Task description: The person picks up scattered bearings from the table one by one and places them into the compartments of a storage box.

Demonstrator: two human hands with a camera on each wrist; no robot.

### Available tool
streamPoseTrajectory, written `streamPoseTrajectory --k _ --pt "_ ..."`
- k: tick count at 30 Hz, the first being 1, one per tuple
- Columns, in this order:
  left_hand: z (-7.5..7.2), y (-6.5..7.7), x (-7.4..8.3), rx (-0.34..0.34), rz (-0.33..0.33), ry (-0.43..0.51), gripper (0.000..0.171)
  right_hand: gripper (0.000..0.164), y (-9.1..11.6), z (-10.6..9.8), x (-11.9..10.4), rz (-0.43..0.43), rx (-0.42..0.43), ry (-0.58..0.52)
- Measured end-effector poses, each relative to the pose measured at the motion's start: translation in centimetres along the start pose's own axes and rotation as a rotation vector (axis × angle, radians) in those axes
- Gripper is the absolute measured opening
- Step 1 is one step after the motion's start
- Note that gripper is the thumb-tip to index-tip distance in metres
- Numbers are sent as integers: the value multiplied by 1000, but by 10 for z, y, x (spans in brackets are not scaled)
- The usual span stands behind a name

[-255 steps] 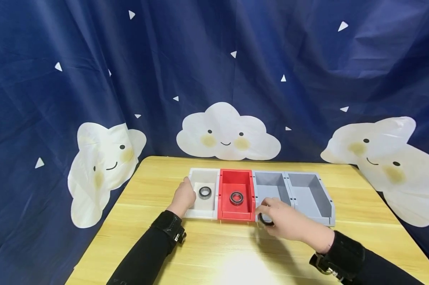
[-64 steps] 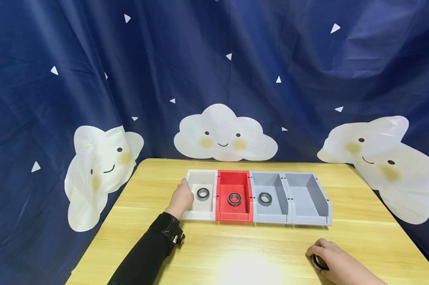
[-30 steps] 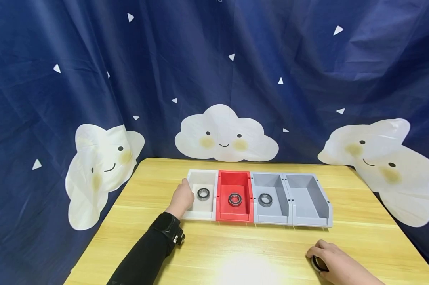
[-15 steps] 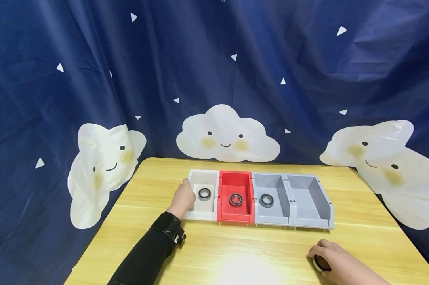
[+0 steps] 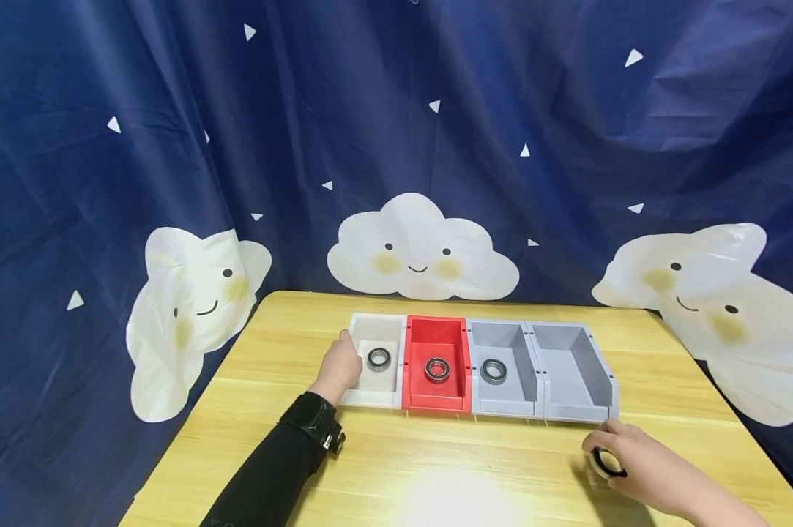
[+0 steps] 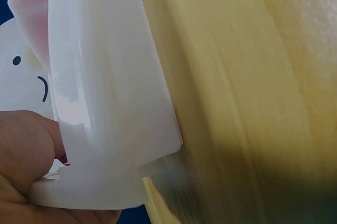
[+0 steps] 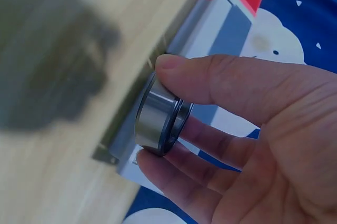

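Note:
Pinched between thumb and fingers, a steel ball bearing (image 7: 158,116) with dark seals is in my right hand (image 5: 646,465), above the table in front of the rightmost grey bin (image 5: 570,373). My left hand (image 5: 339,368) grips the left wall of the white bin (image 6: 105,87), thumb and fingers on either side of it. One bearing (image 5: 379,359) lies in that white bin. Another bearing (image 5: 437,369) lies in the red bin (image 5: 436,401), and a third bearing (image 5: 493,371) in the left grey bin (image 5: 508,406). Nothing lies in the rightmost grey bin.
The bins stand side by side in a row on a wooden table (image 5: 264,424). Behind the table hangs a dark blue curtain (image 5: 291,110) with clouds and small white triangles. A bright glare spot shows on the front of the tabletop.
A bearing has come to lie in the left grey bin since the oldest frame. My right hand has since lifted another bearing off the table toward the bins. My left hand keeps its grip.

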State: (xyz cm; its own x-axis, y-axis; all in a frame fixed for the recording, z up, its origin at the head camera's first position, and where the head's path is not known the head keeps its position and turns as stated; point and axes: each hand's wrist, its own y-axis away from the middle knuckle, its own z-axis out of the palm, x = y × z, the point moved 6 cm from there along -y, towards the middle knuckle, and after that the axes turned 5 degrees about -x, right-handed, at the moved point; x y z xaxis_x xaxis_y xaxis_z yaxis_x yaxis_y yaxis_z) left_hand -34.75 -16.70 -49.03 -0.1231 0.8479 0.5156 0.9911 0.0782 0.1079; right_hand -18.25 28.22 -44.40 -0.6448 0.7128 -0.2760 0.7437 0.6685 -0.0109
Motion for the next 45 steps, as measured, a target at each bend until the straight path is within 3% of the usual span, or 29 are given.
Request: streamPoseTrajectory --k 7,15,25,33,45 --pt "-1 1 1 -1 -1 3 53 47 -7 -19 7 76 -31 53" --pt "1 -2 0 -1 -3 -10 53 41 -21 -40 12 44 -11 82" --pt "0 -1 1 0 -11 -1 56 40 -46 -62 23 105 -63 80" --pt "-1 0 1 10 -1 3 54 40 -62 -69 32 140 -91 89" --pt "-3 2 3 9 -2 0 54 32 -82 -67 40 94 -76 107"
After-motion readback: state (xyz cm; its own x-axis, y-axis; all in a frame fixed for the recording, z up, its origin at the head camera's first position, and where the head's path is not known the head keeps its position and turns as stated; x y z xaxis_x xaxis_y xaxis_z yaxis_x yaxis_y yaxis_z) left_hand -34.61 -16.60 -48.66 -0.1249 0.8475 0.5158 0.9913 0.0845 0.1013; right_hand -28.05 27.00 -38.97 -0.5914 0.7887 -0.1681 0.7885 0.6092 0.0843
